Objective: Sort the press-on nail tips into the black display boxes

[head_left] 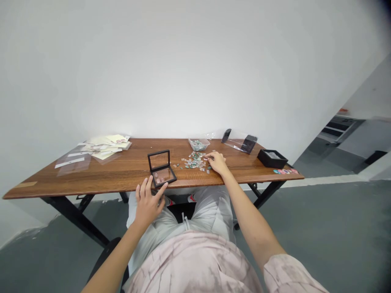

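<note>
Touching one open black case [163, 176]

One head-worn view looks forward and down from just above the pale pink patterned shirt [192, 264] (a wide view, bowed at the edges), past the left hand [148, 205] and right hand [217, 162], onto the nearby long brown wooden counter [91, 179] and the plain white wall [183, 69] behind it.
</note>
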Motion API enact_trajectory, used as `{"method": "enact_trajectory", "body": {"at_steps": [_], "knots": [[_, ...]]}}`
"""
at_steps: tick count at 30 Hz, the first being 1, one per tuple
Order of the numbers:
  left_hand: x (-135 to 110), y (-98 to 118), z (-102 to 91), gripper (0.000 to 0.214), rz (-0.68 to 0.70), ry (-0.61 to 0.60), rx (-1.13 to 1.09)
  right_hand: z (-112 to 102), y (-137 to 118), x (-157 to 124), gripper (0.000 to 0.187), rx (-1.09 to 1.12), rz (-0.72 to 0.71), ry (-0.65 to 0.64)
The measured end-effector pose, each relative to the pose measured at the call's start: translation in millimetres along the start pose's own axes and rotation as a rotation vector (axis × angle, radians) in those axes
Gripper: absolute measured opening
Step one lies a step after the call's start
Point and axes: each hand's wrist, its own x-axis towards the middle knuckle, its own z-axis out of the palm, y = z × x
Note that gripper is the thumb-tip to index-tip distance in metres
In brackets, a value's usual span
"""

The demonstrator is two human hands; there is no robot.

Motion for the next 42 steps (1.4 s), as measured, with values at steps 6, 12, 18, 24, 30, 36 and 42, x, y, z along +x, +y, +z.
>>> {"method": "enact_trajectory", "body": {"at_steps": [6, 12, 18, 24, 30, 36, 42], "knots": [[0.1, 0.0, 0.2, 0.078, 0.0, 0.008, -0.003, -0.8, -5.0, -2.8, 0.019, -0.01, 0.021, 0.034], [0.4, 0.3, 0.0, 0.067, -0.002, 0.001, 0.015, -4.8, -7.3, -4.5, 0.016, 0.045, -0.045, 0.01], [0.6, 0.5, 0.1, 0.069, -0.002, 0.006, 0.014, -2.1, -3.6, -3.7, 0.029, 0.049, -0.091, -0.046], [-0.6, -0.5, 1.3, 0.069, -0.01, -0.001, -0.002, 2.3, 0.1, -2.1, 0.02, 0.028, -0.098, -0.056], [1.2, 0.8, 0.5, 0.078, -0.006, 0.002, -0.012, 2.4, 1.4, -2.6, 0.018, 0.021, -0.111, -0.044], [0.3, 0.1, 0.7, 0.079, -0.006, -0.005, -0.003, 1.8, 1.1, -3.0, 0.014, 0.039, -0.098, -0.017], [-0.9, -1.5, 2.9, 0.08, -0.01, -0.017, -0.01, -2.2, 0.4, -1.2, 0.02, 0.101, -0.067, 0.083]]}}
